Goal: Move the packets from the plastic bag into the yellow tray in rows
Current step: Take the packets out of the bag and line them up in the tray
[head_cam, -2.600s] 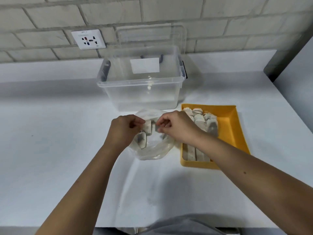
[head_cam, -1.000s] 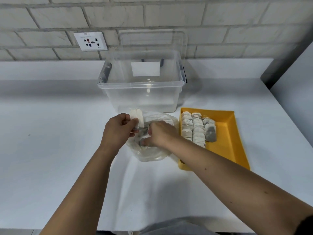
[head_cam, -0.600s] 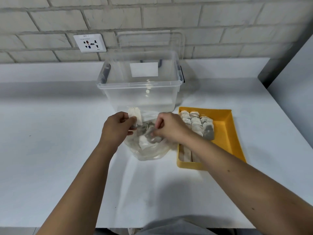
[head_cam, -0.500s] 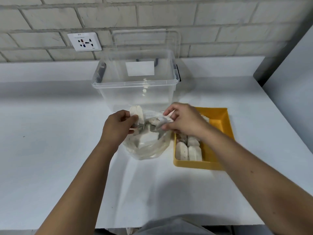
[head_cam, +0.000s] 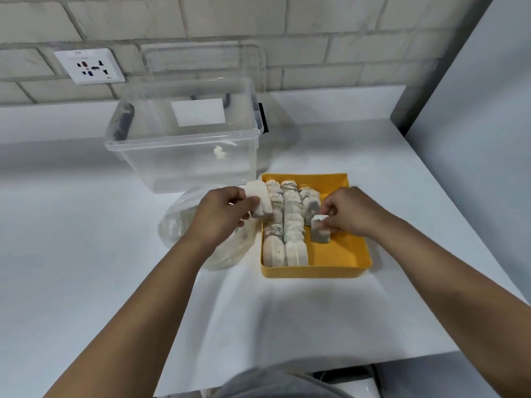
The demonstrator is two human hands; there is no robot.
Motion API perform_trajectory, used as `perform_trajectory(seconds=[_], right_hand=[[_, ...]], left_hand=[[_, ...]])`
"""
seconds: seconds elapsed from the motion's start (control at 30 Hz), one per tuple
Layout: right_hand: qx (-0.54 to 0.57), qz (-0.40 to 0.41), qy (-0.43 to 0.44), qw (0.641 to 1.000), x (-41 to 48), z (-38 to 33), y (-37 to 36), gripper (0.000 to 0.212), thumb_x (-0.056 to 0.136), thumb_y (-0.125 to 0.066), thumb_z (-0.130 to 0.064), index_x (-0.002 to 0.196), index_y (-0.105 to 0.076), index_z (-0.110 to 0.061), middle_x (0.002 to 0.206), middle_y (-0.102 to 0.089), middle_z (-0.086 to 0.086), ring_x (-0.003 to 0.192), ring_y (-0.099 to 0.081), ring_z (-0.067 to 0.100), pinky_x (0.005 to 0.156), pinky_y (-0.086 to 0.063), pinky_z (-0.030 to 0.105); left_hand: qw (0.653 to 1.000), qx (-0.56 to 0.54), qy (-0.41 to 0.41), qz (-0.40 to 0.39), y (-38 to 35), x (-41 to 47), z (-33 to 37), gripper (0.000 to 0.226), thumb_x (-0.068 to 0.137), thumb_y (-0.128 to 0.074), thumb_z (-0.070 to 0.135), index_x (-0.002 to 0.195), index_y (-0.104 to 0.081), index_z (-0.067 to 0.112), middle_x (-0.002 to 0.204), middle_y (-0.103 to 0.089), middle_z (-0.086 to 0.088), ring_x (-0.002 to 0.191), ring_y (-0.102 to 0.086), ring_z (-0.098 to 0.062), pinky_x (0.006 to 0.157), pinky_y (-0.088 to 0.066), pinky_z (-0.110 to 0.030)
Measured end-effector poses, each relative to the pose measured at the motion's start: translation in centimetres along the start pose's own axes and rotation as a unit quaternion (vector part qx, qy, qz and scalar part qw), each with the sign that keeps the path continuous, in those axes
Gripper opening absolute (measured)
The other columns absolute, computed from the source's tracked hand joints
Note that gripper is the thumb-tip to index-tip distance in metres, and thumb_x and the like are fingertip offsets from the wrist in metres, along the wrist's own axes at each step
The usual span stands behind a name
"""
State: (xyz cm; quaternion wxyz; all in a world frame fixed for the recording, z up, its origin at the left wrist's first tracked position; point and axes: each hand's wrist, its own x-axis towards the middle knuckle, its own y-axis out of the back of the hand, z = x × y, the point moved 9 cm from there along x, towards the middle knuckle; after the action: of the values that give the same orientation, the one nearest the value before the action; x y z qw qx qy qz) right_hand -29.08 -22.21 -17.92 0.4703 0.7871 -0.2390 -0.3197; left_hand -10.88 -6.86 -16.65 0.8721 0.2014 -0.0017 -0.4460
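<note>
- Head view: the right hand pinches one grey-speckled packet by its upper edge, fingers curled. It holds the packet upright over the bare floor of the yellow tray, in line with the short third row.
- Two full rows occupy the tray's left side from far wall to near wall, their packets touching. The third row has only a few packets at the far end, and the floor to its right is bare.
- The left hand grips a small stack of pale packets between thumb and curled fingers, above the tray's far left corner. The count cannot be told.
- The plastic bag lies slack on the white counter, just beside the tray's left wall and partly under the left wrist. Whether packets remain inside is unclear.
- A clear storage box stands behind the bag, with a wall socket above it.
- Risk, judged: released upright with no neighbour touching it, the pinched packet may topple flat and break the row's line.
- Risk, judged: the left-hand stack hangs over the first row, so a loosened grip would drop packets onto it and disorder it.
- Risk, judged: the slack, unheld bag may spill or slide if the left wrist drags across it.
</note>
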Motion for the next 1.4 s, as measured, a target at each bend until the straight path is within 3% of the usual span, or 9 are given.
perform_trajectory(seconds=[0.17,0.3,0.47,0.67,0.77,0.87,1.03,1.2,1.4], right_hand=[[-0.018,0.059,-0.011,0.998,1.8,0.1,-0.5,0.015,0.082,-0.075,-0.020,0.095,-0.071,-0.014,0.096,-0.068,0.003,0.090,-0.063,0.024,0.073,-0.050,0.032],[-0.039,0.091,-0.034,0.994,2.6,1.0,-0.5,0.017,0.082,-0.075,-0.025,0.083,-0.065,-0.011,0.085,-0.067,0.007,0.081,-0.062,0.026,0.063,-0.041,0.030],[-0.051,0.105,-0.027,0.993,2.3,0.4,0.2,0.027,0.079,-0.077,-0.031,0.093,-0.066,-0.010,0.093,-0.067,0.006,0.084,-0.062,0.024,0.071,-0.051,0.034],[0.164,0.096,0.057,0.980,-0.3,-3.0,4.2,0.031,0.079,-0.077,-0.040,0.102,-0.071,-0.020,0.090,-0.068,-0.006,0.078,-0.063,0.007,0.068,-0.050,0.022],[0.171,0.049,0.083,0.981,-0.9,-4.6,4.0,0.027,0.079,-0.079,-0.034,0.102,-0.073,-0.023,0.087,-0.068,-0.010,0.070,-0.060,0.000,0.066,-0.048,0.018],[0.131,0.056,0.077,0.987,-1.3,-4.5,3.9,0.016,0.079,-0.080,-0.029,0.088,-0.073,-0.018,0.080,-0.069,-0.006,0.072,-0.062,0.009,0.071,-0.052,0.031],[0.081,0.028,0.009,0.996,-1.5,-1.4,3.1,0.015,0.081,-0.077,-0.026,0.088,-0.071,-0.015,0.082,-0.068,-0.003,0.071,-0.061,0.014,0.070,-0.049,0.028],[0.042,0.017,-0.056,0.997,-0.5,0.6,-0.2,0.019,0.081,-0.076,-0.022,0.090,-0.070,-0.006,0.086,-0.070,0.008,0.080,-0.065,0.024,0.076,-0.053,0.036],[-0.032,0.075,-0.086,0.993,1.5,1.6,-1.5,0.006,0.086,-0.063,-0.014,0.088,-0.065,-0.009,0.089,-0.066,0.010,0.082,-0.061,0.028,0.062,-0.043,0.030]], left_hand=[[1.000,0.007,0.002,-0.009,-0.8,0.1,-0.3,0.023,0.089,-0.070,0.020,0.079,-0.065,0.000,0.072,-0.061,-0.002,0.067,-0.060,-0.013,0.070,-0.055,-0.033],[1.000,0.018,0.000,-0.022,-1.4,0.0,-0.3,0.017,0.088,-0.072,0.020,0.074,-0.066,0.012,0.071,-0.061,0.000,0.066,-0.058,-0.012,0.065,-0.051,-0.028],[0.999,0.015,0.007,-0.040,-2.3,0.3,-0.5,0.016,0.087,-0.073,0.021,0.074,-0.068,0.014,0.071,-0.061,-0.003,0.069,-0.059,-0.016,0.064,-0.051,-0.027],[0.997,0.043,-0.019,-0.069,-3.7,0.6,0.8,0.015,0.087,-0.073,0.029,0.085,-0.073,0.014,0.076,-0.068,-0.005,0.070,-0.059,-0.013,0.076,-0.055,-0.040],[0.994,0.071,-0.036,-0.081,-4.9,0.7,2.0,0.015,0.085,-0.074,0.032,0.086,-0.075,0.017,0.077,-0.071,-0.002,0.066,-0.058,-0.009,0.074,-0.052,-0.034],[0.992,0.079,-0.043,-0.089,-5.8,0.9,2.3,0.011,0.083,-0.077,0.033,0.081,-0.073,0.023,0.071,-0.066,0.009,0.067,-0.058,-0.009,0.074,-0.050,-0.030],[0.989,0.107,-0.059,-0.084,-6.0,0.7,2.0,0.008,0.087,-0.073,0.029,0.091,-0.078,0.024,0.084,-0.071,0.016,0.075,-0.060,0.006,0.066,-0.042,-0.006],[0.993,0.091,-0.047,-0.059,-4.3,0.7,1.0,0.006,0.087,-0.072,0.024,0.085,-0.077,0.028,0.075,-0.068,0.016,0.069,-0.059,-0.001,0.064,-0.045,-0.016],[0.997,0.075,-0.024,-0.011,-0.7,0.8,-0.3,0.006,0.087,-0.073,0.023,0.084,-0.076,0.027,0.079,-0.071,0.007,0.070,-0.064,-0.011,0.071,-0.051,-0.031]])
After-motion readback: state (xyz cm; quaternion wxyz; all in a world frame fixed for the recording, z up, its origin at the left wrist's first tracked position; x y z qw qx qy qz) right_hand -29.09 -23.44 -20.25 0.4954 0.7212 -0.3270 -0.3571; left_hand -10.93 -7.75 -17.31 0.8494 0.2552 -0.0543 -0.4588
